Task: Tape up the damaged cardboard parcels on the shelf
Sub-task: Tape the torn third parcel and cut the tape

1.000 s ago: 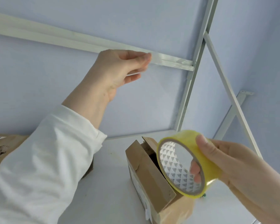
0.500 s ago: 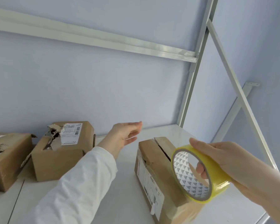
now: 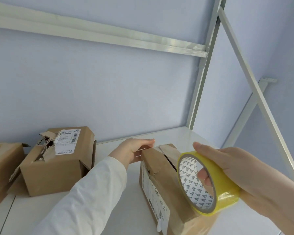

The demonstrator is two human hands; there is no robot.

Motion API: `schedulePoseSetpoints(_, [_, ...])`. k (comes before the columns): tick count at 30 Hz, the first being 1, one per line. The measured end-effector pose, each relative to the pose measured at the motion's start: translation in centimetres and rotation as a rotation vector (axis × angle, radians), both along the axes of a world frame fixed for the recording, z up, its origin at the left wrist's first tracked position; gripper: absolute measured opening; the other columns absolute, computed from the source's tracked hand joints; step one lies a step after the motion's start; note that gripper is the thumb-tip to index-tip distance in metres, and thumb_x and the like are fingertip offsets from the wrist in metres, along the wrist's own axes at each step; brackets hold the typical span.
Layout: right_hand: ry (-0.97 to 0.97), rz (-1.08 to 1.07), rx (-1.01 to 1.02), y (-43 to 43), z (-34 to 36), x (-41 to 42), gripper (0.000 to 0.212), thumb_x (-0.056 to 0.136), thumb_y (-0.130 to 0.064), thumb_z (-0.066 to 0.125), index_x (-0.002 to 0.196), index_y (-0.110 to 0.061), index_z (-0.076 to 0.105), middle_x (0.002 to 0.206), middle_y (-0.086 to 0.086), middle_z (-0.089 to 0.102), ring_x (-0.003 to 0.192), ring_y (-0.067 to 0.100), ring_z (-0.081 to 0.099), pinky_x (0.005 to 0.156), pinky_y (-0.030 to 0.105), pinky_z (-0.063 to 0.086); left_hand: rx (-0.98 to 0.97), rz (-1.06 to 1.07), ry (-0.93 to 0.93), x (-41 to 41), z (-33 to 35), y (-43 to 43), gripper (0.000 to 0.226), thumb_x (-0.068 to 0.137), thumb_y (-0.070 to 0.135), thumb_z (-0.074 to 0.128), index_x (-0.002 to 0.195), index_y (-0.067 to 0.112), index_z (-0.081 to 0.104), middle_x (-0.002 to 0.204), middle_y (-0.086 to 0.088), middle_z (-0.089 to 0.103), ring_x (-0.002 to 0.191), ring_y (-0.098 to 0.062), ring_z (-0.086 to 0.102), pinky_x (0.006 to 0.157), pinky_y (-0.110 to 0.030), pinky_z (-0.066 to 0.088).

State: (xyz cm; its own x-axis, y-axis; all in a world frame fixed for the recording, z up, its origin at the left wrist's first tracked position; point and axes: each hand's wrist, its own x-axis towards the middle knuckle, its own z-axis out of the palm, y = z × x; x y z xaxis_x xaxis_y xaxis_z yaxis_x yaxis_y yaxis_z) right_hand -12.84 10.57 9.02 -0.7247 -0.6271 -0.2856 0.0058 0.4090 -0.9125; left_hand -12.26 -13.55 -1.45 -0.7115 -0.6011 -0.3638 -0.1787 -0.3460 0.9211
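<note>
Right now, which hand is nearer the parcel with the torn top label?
Left. The left hand is just right of the torn parcel; the right hand, gripping the tape roll, is farther right.

Leftmost parcel [image 3: 3, 172] runs off the left edge — tape roll [image 3: 227, 192] hides part of the nearest parcel [image 3: 158, 167].

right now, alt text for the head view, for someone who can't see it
A person's right hand grips a yellow tape roll by a split box on a white shelf, while the left hand touches its far end. A torn box and a third box sit to the left.
</note>
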Motion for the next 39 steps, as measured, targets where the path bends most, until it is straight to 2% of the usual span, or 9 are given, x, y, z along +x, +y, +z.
schedulePoseSetpoints(5, [0.001, 0.013, 0.018, -0.3, -0.2, -0.2, 0.047, 0.079, -0.044, 0.065, 0.05, -0.007, 0.069, 0.054, 0.01, 0.065, 0.041, 0.019, 0.053, 0.063, 0.033, 0.048, 0.057, -0.035, 0.008, -0.2, -1.1, -0.6, 0.011, 0.078, 0.016, 0.076, 0.078, 0.011, 0.066, 0.063, 0.001, 0.064, 0.063, -0.014, 0.059, 0.057, -0.023, 0.051])
schedulePoseSetpoints(13, [-0.01, -0.009, 0.009, -0.5, -0.4, -0.4, 0.046, 0.078, -0.045, 0.066, 0.061, -0.002, 0.071, 0.053, 0.011, 0.064, 0.043, 0.02, 0.052, 0.069, 0.036, 0.049, 0.095, -0.14, -0.068, -0.1, -2.7, -0.8, 0.012, 0.083, 0.023, 0.07, 0.087, 0.013, 0.064, 0.095, -0.007, 0.061, 0.083, -0.022, 0.057, 0.068, -0.028, 0.048])
schedulePoseSetpoints(16, [-0.001, -0.021, -0.008, -0.5, -0.5, -0.2, 0.044, 0.079, -0.043, 0.065, 0.052, -0.007, 0.068, 0.051, 0.009, 0.063, 0.039, 0.018, 0.052, 0.058, 0.03, 0.049, 0.124, -0.197, -0.087, 0.0, -3.5, -0.8, 0.009, 0.087, 0.02, 0.064, 0.085, 0.011, 0.066, 0.093, -0.008, 0.065, 0.078, -0.023, 0.061, 0.066, -0.03, 0.051])
schedulePoseSetpoints(19, [0.004, -0.028, -0.02, -0.4, -0.4, -0.1, 0.04, 0.08, -0.041, 0.065, 0.062, -0.006, 0.067, 0.049, 0.008, 0.063, 0.036, 0.016, 0.051, 0.05, 0.025, 0.048, 0.16, -0.261, -0.028, -0.1, -3.8, -0.4, 0.011, 0.09, 0.008, 0.058, 0.088, 0.005, 0.069, 0.089, -0.011, 0.07, 0.076, -0.024, 0.067, 0.066, -0.032, 0.054])
schedulePoseSetpoints(26, [0.005, -0.03, -0.01, -0.6, -0.4, 0.0, 0.039, 0.081, -0.041, 0.065, 0.065, -0.006, 0.067, 0.05, 0.007, 0.063, 0.037, 0.016, 0.05, 0.055, 0.027, 0.048, 0.172, -0.292, -0.018, 0.1, -3.9, 0.1, 0.025, 0.093, 0.005, 0.051, 0.074, 0.004, 0.067, 0.067, -0.008, 0.069, 0.055, -0.018, 0.066, 0.049, -0.023, 0.051])
schedulePoseSetpoints(30, [0.005, -0.037, -0.004, -0.7, -0.3, 0.0, 0.039, 0.079, -0.043, 0.066, 0.068, -0.005, 0.069, 0.05, 0.008, 0.063, 0.039, 0.017, 0.051, 0.063, 0.032, 0.048, -0.094, -0.211, -0.026, 0.2, -2.8, -0.5, 0.02, 0.094, 0.002, 0.051, 0.082, 0.009, 0.065, 0.082, -0.008, 0.065, 0.066, -0.016, 0.061, 0.054, -0.021, 0.05])
schedulePoseSetpoints(33, [0.006, -0.035, -0.016, -0.7, -0.2, 0.1, 0.037, 0.08, -0.042, 0.066, 0.07, -0.006, 0.067, 0.049, 0.006, 0.063, 0.037, 0.015, 0.051, 0.059, 0.03, 0.048, -0.397, -0.065, 0.027, 0.7, -0.5, -1.5, 0.019, 0.099, 0.019, 0.047, 0.093, 0.019, 0.065, 0.098, 0.001, 0.066, 0.086, -0.01, 0.062, 0.079, -0.021, 0.047])
schedulePoseSetpoints(35, [0.022, -0.03, -0.012, -0.7, -0.2, 0.1, 0.039, 0.08, -0.043, 0.065, 0.062, -0.008, 0.066, 0.048, 0.005, 0.063, 0.036, 0.014, 0.051, 0.056, 0.027, 0.048, -0.548, -0.163, -0.004, 0.7, 1.6, -0.4, 0.033, 0.101, 0.037, 0.038, 0.106, 0.02, 0.065, 0.109, 0.003, 0.068, 0.098, -0.011, 0.064, 0.089, -0.023, 0.044])
schedulePoseSetpoints(39, [0.054, -0.027, 0.006, -0.7, 0.0, 0.1, 0.047, 0.079, -0.046, 0.065, 0.048, -0.011, 0.063, 0.047, 0.004, 0.063, 0.037, 0.015, 0.052, 0.056, 0.027, 0.046, -0.836, -0.352, -0.304, -0.9, 1.8, 2.1, 0.059, 0.099, 0.053, 0.026, 0.121, 0.012, 0.063, 0.115, -0.007, 0.061, 0.11, -0.021, 0.056, 0.094, -0.03, 0.038])
